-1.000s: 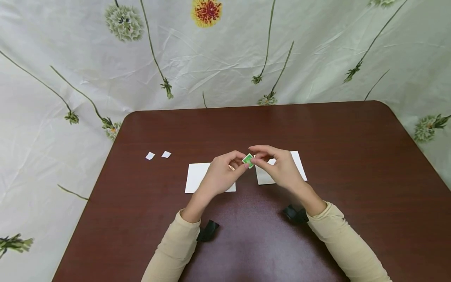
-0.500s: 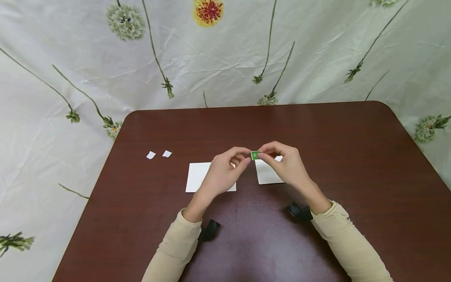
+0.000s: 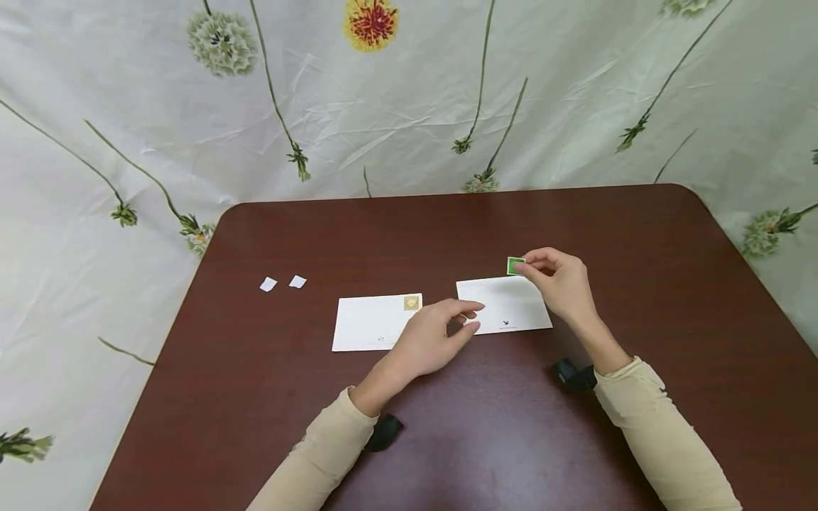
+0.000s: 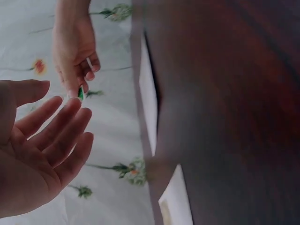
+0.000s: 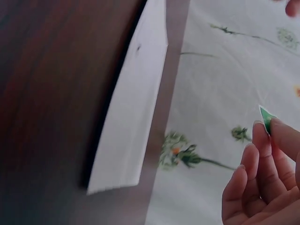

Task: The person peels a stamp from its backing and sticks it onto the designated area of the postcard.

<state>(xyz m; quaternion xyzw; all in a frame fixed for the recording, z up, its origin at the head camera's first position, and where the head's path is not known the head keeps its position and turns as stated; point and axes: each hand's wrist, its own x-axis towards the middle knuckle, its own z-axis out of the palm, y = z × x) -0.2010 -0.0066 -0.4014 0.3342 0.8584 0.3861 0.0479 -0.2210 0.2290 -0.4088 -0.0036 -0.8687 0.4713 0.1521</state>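
Between thumb and fingertips my right hand (image 3: 565, 284) pinches a small green stamp (image 3: 515, 265) with a white border, near the far edge of the right white envelope (image 3: 511, 301). In the right wrist view the stamp (image 5: 266, 118) shows edge-on at the fingertips. My left hand (image 3: 437, 337) holds nothing; its fingers reach loosely over the left edge of that envelope. To the left lies another white envelope (image 3: 364, 326), with a gold stamp (image 3: 412, 303) in its upper right corner. The left hand overlaps part of this envelope in the head view.
Two small white paper pieces (image 3: 268, 284) lie on the left of the dark red-brown table (image 3: 383, 248). Black wrist bands (image 3: 385, 433) sit under both forearms. Behind the table hangs a white flowered cloth (image 3: 396, 106).
The right hand has carried the green stamp away from the left fingers, rightward over the right envelope's far edge. The left hand has let go and moved right and nearer, uncovering the gold stamp.
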